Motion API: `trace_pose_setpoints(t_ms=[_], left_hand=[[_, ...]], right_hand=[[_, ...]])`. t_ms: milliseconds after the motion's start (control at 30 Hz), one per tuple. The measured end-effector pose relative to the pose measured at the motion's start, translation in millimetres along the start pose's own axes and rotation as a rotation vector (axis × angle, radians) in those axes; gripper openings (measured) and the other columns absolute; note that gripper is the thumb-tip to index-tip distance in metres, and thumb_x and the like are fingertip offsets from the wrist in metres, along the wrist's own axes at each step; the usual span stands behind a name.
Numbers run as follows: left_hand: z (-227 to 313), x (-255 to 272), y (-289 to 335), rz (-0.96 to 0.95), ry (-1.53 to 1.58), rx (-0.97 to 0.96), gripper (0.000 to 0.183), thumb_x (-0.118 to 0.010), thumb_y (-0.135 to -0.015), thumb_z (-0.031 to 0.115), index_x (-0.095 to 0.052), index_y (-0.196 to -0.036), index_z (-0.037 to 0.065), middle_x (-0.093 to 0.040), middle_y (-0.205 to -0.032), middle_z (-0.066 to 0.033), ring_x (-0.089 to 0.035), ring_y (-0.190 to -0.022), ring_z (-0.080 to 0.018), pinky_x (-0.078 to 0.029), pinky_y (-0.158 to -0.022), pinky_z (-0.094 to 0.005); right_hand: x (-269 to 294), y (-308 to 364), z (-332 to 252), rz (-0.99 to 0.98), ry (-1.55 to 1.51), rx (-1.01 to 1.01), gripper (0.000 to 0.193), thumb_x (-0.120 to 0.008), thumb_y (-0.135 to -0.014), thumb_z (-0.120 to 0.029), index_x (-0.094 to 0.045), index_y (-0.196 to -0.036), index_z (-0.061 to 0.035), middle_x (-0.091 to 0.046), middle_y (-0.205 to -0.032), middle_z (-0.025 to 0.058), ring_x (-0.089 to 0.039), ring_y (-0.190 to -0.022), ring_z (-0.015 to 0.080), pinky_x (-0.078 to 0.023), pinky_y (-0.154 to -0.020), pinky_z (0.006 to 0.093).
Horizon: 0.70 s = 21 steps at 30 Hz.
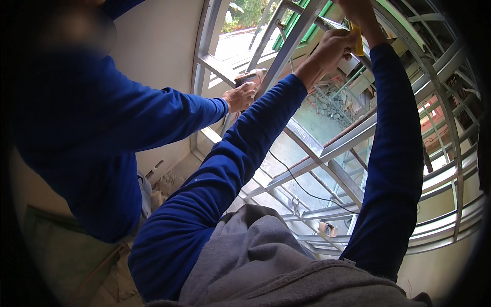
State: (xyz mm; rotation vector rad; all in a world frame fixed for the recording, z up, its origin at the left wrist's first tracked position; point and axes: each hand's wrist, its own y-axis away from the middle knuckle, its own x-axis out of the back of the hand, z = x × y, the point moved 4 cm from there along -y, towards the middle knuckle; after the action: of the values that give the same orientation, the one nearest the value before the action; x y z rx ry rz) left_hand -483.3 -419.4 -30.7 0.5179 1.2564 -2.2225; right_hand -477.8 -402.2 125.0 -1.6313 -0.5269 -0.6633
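Both my arms, in blue sleeves, reach up to the metal stud frame (296, 46). My left hand (335, 48) is closed, its fingers curled against a narrow yellow object (357, 40) whose kind I cannot make out. Right above it, my right hand (357, 11) is cut by the top edge of the view, so its fingers are hidden. The yellow object lies between my two hands, close to a metal bar.
At my left, a co-worker in blue stretches a hand (240, 97) to a power tool (251, 78) by the frame. Metal channels (327, 153) cross ahead and below, with a dark cable (302, 187) hanging among them. Rubble (332, 105) lies on the floor beyond.
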Motion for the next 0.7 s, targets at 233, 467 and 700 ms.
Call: trace_pose_setpoints(t_ms=[233, 467, 700], left_hand=[[-10.9, 5.9, -23.2, 0.323, -0.102, -0.080, 0.040, -0.054, -0.107, 0.036, -0.066, -0.096, 0.000, -0.059, -0.069, -0.0047, -0.054, -0.052, -0.0141, -0.040, -0.043, -0.0311], [-18.2, 14.1, -30.5, 0.497, -0.457, -0.078, 0.043, -0.063, -0.101, 0.037, -0.067, -0.085, -0.002, -0.061, -0.068, -0.0082, -0.056, -0.055, -0.0165, -0.044, -0.052, -0.0361], [-2.1, 9.1, -10.5, 0.257, -0.136, 0.013, 0.059, -0.058, -0.101, 0.059, -0.066, -0.087, 0.001, -0.054, -0.065, -0.0038, -0.052, -0.052, -0.0150, -0.045, -0.050, -0.0366]], right_hand=[[14.1, 27.2, -30.8, 0.100, 0.385, 0.279, 0.047, -0.073, -0.091, -0.039, -0.068, -0.094, 0.0079, -0.071, -0.081, 0.0259, -0.071, -0.075, 0.0406, -0.055, -0.063, 0.0476], [58.6, 34.0, -100.5, -0.130, 0.632, 0.338, 0.022, -0.064, -0.095, -0.013, -0.071, -0.105, 0.0051, -0.074, -0.085, 0.0191, -0.074, -0.071, 0.0303, -0.058, -0.061, 0.0412], [20.1, 30.8, -47.8, -0.037, 0.304, -0.051, 0.026, -0.068, -0.094, -0.022, -0.073, -0.095, 0.0037, -0.074, -0.081, 0.0185, -0.073, -0.070, 0.0298, -0.058, -0.064, 0.0401]])
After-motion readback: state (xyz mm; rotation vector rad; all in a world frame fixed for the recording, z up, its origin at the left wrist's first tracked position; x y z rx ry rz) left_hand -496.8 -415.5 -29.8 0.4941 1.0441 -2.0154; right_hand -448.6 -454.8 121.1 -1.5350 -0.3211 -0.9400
